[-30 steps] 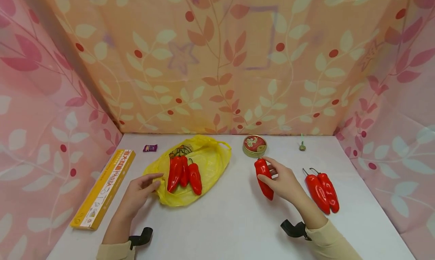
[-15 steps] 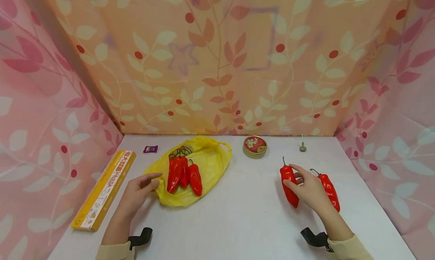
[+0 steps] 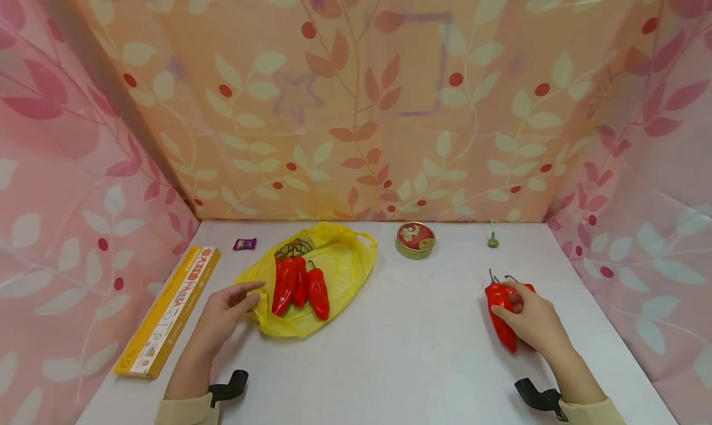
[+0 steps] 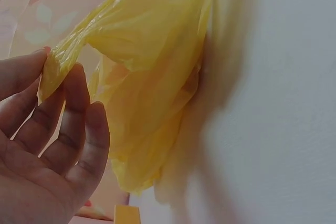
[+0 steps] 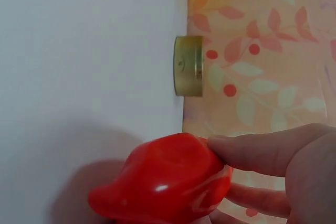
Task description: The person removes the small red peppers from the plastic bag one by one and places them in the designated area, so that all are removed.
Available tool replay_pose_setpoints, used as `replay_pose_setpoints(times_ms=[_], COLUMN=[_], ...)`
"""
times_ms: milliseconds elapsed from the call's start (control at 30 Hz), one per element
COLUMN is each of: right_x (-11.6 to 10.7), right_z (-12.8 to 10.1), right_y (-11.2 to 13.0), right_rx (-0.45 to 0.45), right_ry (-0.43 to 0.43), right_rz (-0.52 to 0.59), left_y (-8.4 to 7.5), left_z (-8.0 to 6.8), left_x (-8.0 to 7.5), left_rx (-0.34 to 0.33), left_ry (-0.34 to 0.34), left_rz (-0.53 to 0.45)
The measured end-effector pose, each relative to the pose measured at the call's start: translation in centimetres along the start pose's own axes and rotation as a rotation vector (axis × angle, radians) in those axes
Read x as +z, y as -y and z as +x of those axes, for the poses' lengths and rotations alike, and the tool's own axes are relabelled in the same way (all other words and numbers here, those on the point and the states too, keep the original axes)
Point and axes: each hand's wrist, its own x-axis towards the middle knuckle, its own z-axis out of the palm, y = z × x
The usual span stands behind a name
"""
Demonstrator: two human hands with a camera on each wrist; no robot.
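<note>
Between the thumb and fingers of my right hand (image 3: 535, 319) is a red pepper (image 3: 501, 317), stem pointing away from me. It fills the lower part of the right wrist view, where the pepper (image 5: 165, 182) looks glossy. Behind that hand another red pepper (image 3: 528, 286) is mostly hidden. My left hand (image 3: 221, 317) pinches the near left edge of a yellow plastic bag (image 3: 347, 270); the left wrist view shows the bag's gathered edge (image 4: 60, 66) between thumb and fingers. Several red peppers (image 3: 318, 294) lie on the bag.
A yellow pasta box (image 3: 169, 314) lies at the left, with a small purple packet (image 3: 245, 244) behind it. A round red-and-gold tin (image 3: 415, 239) stands at the back, and a small greenish trinket (image 3: 492, 242) lies right of it. Patterned cloth (image 3: 356, 104) walls the table's back and sides.
My right hand has carried its pepper rightward and nearer to me, beside the other pepper at the right. My left hand has stayed at the bag's edge.
</note>
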Motion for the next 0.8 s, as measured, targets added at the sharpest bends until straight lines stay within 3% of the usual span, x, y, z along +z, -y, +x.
replay_pose_setpoints(times_ms=[367, 667, 800], right_x=[0.9, 2.4, 2.8], right_z=[0.3, 0.0, 0.0], right_y=[-0.6, 0.0, 0.3], right_rx=[-0.003, -0.081, -0.063], right_ry=[-0.041, -0.132, -0.137], right_rz=[-0.068, -0.161, -0.187], left_y=[-0.2, -0.2, -0.2], left_z=[0.1, 0.0, 0.0], left_x=[0.1, 0.3, 0.3], left_rx=[0.019, 0.023, 0.022], left_ry=[0.023, 0.002, -0.004], left_rz=[0.023, -0.005, -0.003])
